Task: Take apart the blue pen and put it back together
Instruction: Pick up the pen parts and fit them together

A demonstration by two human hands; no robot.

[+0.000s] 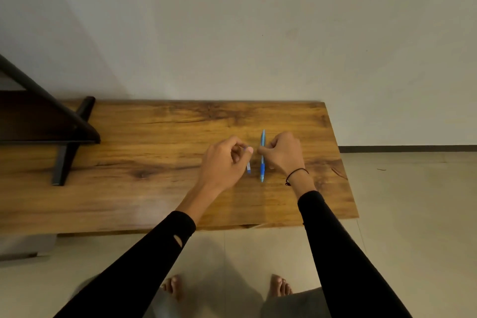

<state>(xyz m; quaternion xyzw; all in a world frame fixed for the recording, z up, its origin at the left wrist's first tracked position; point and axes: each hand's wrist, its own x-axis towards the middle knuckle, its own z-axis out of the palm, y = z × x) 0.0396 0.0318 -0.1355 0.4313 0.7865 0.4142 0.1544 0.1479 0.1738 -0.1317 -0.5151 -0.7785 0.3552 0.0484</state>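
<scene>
Your right hand (282, 153) pins the blue pen (262, 155) with its fingers closed on the barrel, toward the worktop's (154, 188) right edge, steadying it; your left hand (224, 162) pinches a small removed piece (248, 168) beside it, kept near, likely for refitting.

I am seeing a person wearing long black sleeves, the left sleeve (144, 263) showing a small oval hole near its cuff. The right wrist is wearing a thin black cord bracelet (296, 174). Both feet (280, 288) are going bare.
</scene>
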